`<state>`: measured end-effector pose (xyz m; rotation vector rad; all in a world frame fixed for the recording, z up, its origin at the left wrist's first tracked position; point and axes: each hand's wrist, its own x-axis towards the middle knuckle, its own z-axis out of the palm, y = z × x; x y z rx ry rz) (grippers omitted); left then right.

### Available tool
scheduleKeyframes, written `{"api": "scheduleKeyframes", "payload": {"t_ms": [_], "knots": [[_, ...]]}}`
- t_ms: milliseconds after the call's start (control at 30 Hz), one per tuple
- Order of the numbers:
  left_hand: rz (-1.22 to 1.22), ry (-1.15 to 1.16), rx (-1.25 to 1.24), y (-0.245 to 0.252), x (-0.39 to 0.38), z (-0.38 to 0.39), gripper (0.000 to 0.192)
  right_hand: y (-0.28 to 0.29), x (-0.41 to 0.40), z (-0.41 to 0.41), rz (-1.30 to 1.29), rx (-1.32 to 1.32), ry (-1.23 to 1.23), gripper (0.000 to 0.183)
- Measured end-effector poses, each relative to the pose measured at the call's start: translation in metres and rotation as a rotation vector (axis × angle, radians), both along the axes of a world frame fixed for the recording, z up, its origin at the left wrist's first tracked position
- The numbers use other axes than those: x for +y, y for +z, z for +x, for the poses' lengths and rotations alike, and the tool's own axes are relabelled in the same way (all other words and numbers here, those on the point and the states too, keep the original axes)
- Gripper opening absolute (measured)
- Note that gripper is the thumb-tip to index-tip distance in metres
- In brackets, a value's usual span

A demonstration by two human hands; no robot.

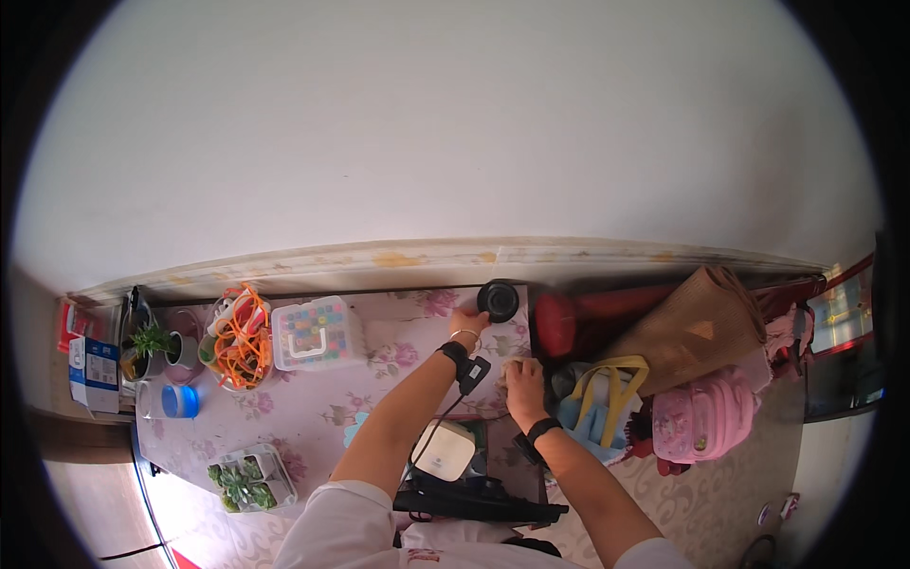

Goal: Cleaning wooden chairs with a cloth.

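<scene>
My left hand (470, 323) reaches to the back of the table, its fingers at the near left edge of a round black object (499, 301), perhaps a lid or base. Whether they grip it cannot be told. My right hand (525, 387) is nearer, at the table's right side, with its fingers closed on a crumpled beige cloth (506, 371). Both wrists wear black straps with small devices, and a cable hangs from the left one. The flowered tablecloth (398, 355) lies under both hands.
Left on the table are a clear case of colourful bottles (313, 334), a basket of orange cords (242, 341), potted plants (148, 341) and succulents (245, 484). A white box (444, 451) lies near my body. To the right are a blue bag (593, 419) and a pink backpack (704, 416).
</scene>
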<state>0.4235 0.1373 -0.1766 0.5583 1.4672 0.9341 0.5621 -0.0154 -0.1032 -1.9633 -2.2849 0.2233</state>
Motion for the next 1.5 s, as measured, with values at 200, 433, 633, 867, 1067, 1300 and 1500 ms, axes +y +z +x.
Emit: {"api": "scheduleKeyframes", "payload": {"t_ms": [200,433,633,867,1067,1300,1500], "knots": [[0.082,0.148,-0.068,-0.013,-0.018,-0.026,0.039,-0.004,-0.001,-0.009,0.114,0.040,0.061,0.025],[0.109,0.144,-0.271,0.095,-0.129,-0.106,0.032,-0.025,-0.004,0.007,0.143,0.098,-0.011,0.023],[0.083,0.044,-0.082,0.189,-0.316,-0.195,0.026,-0.027,0.015,0.034,-0.096,0.339,-0.015,0.030],[-0.411,0.037,-0.244,0.154,-0.466,-0.214,0.027,0.061,-0.009,0.071,0.137,0.589,-0.103,0.042],[-0.253,0.146,-0.807,0.070,-0.453,-0.162,0.033,0.123,-0.065,0.109,0.103,1.124,-0.196,0.030],[-0.271,0.266,-0.830,0.068,-0.435,-0.131,0.023,0.195,-0.190,0.120,0.110,1.197,-0.360,0.037],[-0.110,0.157,-0.704,0.028,-0.350,-0.098,0.027,0.194,-0.242,0.152,0.176,1.148,-0.424,0.038]]}}
